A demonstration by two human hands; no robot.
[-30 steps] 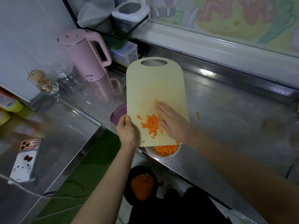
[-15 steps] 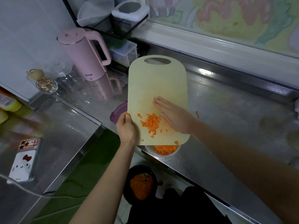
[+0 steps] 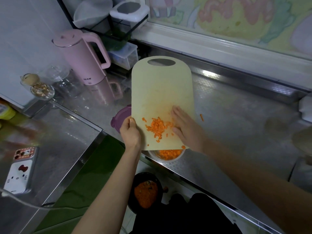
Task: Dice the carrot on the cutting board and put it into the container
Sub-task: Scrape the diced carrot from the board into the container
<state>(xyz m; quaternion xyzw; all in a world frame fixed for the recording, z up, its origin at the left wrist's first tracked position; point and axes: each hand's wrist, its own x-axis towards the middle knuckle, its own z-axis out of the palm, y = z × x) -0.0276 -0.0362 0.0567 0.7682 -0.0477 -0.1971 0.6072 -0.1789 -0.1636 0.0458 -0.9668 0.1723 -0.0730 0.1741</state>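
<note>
A pale cutting board point(image 3: 160, 92) is held tilted over the counter's front edge. My left hand point(image 3: 130, 134) grips its lower left edge, thumb on top. A small heap of diced carrot point(image 3: 157, 128) lies on the board's lower part. My right hand point(image 3: 187, 129) lies flat on the board, fingers straight, just right of the heap. Under the board's lower edge stands a clear container point(image 3: 166, 154) with diced carrot in it, mostly hidden by the board.
A purple lid point(image 3: 119, 119) lies left of the board. A pink kettle point(image 3: 82, 58), glass jars point(image 3: 42, 88) and storage boxes stand at the back left. One carrot piece point(image 3: 201, 117) lies on the steel counter. A phone point(image 3: 20, 169) rests on the left surface. A black bin point(image 3: 146, 191) sits below.
My right hand drew back up the board, then came down beside the heap again. The carrot heap slid slightly toward the lower edge. My left hand kept its grip.
</note>
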